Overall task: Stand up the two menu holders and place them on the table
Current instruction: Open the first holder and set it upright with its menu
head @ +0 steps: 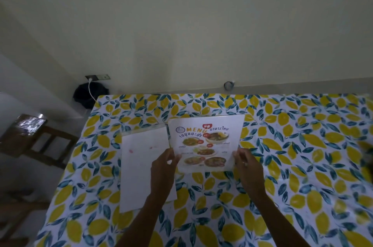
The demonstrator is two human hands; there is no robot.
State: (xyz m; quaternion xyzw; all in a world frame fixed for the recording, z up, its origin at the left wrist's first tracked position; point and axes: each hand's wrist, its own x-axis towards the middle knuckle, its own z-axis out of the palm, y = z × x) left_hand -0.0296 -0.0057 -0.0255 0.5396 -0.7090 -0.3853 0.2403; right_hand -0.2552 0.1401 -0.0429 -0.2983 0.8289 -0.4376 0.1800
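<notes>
Printed menu holder (205, 143) held upright near the middle of the table (302, 166), long axis vertical, picture side toward the camera and the word MENU at the top edge. Left hand (163, 168) pinching its lower left edge between thumb and fingers, right hand (247, 166) gripping the lower right edge the same way, fingers pressed together. Second menu holder (141, 168) lying flat just to the left on the lemon cloth, blank side up, long axis running away from the camera, partly under the left hand.
</notes>
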